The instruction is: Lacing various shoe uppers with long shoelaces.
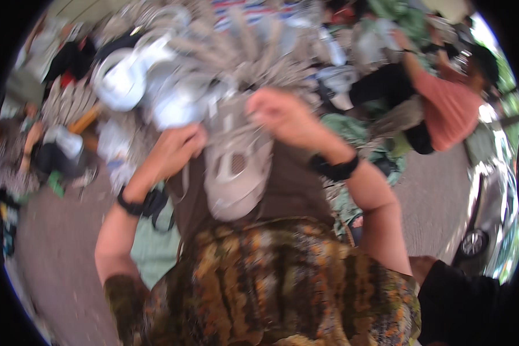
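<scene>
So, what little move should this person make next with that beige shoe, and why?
Perhaps steady the upper end of the beige shoe with the left hand: that hand is right beside it, while the right hand is at the other side, and the shoe's toe points toward the person. Blur hides how firm either grip is.

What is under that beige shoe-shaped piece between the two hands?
Dark brown cloth shows on both sides of the beige shoe-shaped piece, so it likely runs underneath. What lies directly beneath is covered and cannot be seen.
</scene>
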`<state>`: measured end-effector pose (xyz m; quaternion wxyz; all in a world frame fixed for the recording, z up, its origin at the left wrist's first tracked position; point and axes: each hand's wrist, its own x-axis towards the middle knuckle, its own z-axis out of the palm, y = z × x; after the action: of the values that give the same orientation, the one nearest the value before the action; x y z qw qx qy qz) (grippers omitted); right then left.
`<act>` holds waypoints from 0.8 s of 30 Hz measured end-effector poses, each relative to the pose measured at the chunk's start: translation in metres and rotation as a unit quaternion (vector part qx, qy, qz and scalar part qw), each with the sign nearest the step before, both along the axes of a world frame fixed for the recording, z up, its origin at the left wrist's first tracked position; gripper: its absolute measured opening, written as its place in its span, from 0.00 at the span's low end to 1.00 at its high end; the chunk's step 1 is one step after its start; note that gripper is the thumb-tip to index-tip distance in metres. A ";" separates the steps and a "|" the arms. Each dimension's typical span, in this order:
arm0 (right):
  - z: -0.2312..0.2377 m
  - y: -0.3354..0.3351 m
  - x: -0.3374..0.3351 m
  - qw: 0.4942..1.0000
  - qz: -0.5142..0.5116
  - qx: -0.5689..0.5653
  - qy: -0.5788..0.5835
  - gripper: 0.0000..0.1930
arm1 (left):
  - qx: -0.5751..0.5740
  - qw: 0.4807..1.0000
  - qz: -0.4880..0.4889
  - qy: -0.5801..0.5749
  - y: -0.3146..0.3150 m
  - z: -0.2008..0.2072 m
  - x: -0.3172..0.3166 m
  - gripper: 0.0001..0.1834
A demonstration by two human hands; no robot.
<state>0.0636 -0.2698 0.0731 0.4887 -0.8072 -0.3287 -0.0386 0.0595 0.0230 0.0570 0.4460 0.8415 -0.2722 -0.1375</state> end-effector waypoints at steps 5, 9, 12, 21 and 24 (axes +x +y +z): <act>0.012 -0.052 0.004 0.979 -0.059 0.097 0.167 0.05 | -0.007 0.997 -0.041 0.060 0.008 -0.011 0.021 0.08; 0.013 -0.104 0.014 0.950 -0.125 0.216 0.187 0.07 | -0.019 0.995 -0.051 0.087 0.006 -0.008 0.029 0.09; 0.017 -0.151 0.016 0.921 -0.123 0.305 0.209 0.10 | -0.034 0.992 -0.054 0.108 0.006 -0.004 0.031 0.10; 0.042 -0.314 -0.011 0.878 -0.169 0.401 0.200 0.05 | -0.099 0.973 -0.025 0.207 0.007 -0.008 0.022 0.15; 0.043 -0.375 -0.014 0.868 -0.211 0.400 0.205 0.05 | -0.097 0.973 -0.024 0.209 0.002 -0.012 0.021 0.18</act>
<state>0.0495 -0.6449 0.1164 0.8064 -0.5823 0.0004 -0.1027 0.0809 0.0245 0.0455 0.5694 0.7400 -0.2048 -0.2938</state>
